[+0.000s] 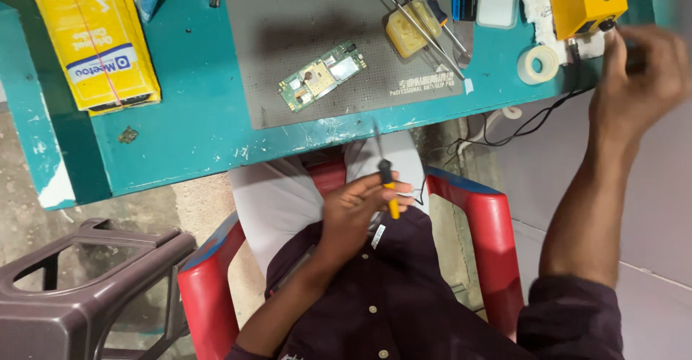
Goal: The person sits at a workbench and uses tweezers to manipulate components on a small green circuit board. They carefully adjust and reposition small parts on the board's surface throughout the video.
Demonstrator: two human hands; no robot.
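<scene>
Soldering iron (388,180) | slim, black-and-yellow handle | thin metal tip upward

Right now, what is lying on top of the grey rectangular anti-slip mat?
On the grey mat: a green circuit board, a yellowish tub, metal tweezers, a screwdriver. What lies beneath them is covered.

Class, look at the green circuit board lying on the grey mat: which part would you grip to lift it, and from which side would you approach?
Grip the circuit board by its two long bare edges, coming from above. It lies flat and slanted on the grey mat, components facing up, so pinching across the narrow width likely avoids them. Nothing crowds its sides.
</scene>
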